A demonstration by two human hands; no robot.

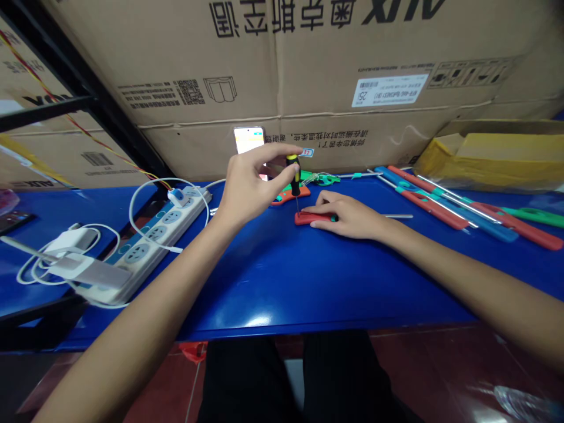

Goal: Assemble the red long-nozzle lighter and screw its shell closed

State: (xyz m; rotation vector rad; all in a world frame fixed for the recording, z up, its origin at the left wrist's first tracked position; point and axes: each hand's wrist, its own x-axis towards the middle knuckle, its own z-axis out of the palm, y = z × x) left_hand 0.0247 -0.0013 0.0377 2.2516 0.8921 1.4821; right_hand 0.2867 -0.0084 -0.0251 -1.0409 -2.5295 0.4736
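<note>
My left hand (253,183) grips a small black and yellow screwdriver (295,185) by its handle. The screwdriver stands nearly upright, its tip on the left end of a red long-necked lighter (305,219). My right hand (351,217) is closed around that lighter and presses it flat to the blue table; its metal tube sticks out to the right, and my fingers hide its middle. Just behind the screwdriver lies an orange-red handle piece (301,192), with green plastic parts (325,178) beside it. A lit phone (248,137) leans against the cardboard box behind my left hand.
Several red, blue and green long-necked lighters (440,210) lie at the right, before an open yellow-taped carton (497,155). A white power strip (150,235) with chargers and cables runs along the left. The big cardboard box (308,70) walls off the back of the blue table (282,282).
</note>
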